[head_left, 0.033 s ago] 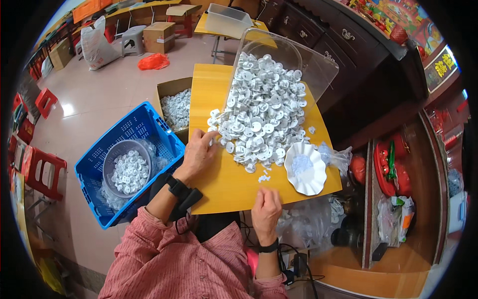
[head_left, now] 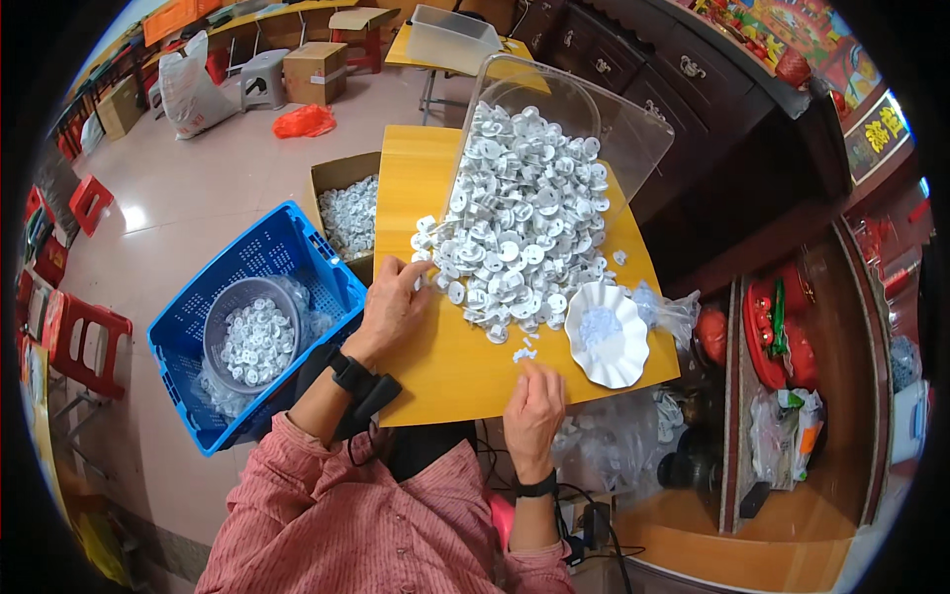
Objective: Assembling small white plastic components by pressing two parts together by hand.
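A large heap of small round white plastic parts (head_left: 524, 208) spills from a tipped clear plastic bin (head_left: 633, 119) onto the yellow board (head_left: 445, 371). At the heap's left edge, my left hand (head_left: 394, 307) has its thumb and forefinger closed around a white part, mostly hidden. Near the board's front edge, my right hand (head_left: 534, 408) is closed with its fingertips down beside a few tiny pale bits (head_left: 525, 350); whatever is in them is hidden. Right of those bits sits a white scalloped dish (head_left: 625, 358) holding more tiny pale pieces (head_left: 598, 328).
On the left, a blue crate (head_left: 188, 396) contains a grey basket (head_left: 214, 332) of white parts. Behind it, a cardboard box (head_left: 322, 181) holds more. A clear plastic bag (head_left: 678, 315) lies beside the dish. Dark drawers (head_left: 633, 74) stand at the back right.
My right hand has moved slightly forward, bringing its fingertips up to the tiny pale bits. My left hand stays at the heap's edge.
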Demonstrator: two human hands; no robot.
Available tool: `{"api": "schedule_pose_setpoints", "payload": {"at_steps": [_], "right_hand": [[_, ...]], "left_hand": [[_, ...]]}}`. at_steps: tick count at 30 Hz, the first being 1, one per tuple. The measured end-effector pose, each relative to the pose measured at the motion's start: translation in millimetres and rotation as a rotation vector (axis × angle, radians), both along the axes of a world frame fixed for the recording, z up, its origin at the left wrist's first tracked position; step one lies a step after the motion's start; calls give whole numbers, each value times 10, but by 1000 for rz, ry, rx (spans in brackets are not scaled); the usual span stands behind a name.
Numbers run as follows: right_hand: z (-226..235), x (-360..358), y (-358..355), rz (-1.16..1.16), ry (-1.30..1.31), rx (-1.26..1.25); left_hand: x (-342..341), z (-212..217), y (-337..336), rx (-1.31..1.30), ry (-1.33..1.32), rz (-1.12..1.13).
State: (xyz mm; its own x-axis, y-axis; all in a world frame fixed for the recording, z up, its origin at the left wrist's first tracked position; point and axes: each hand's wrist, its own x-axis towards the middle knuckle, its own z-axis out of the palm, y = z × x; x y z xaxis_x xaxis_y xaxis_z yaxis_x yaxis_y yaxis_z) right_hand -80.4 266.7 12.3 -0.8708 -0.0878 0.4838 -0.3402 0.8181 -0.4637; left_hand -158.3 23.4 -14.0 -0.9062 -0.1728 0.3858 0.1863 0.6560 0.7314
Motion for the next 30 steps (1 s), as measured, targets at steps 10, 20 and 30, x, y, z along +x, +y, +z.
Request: {"api": "schedule_pose_setpoints", "payload": {"at_steps": [10,20,30], "right_hand": [[-128,-142,210,64,-87,197],[-93,-76,317,-44,-79,-130],[-3,82,213,132,-69,162]], "left_hand": [[530,-21,104,44,38,-137],[860,39,342,-16,84,-60],[917,64,331,8,98,-87]]}}
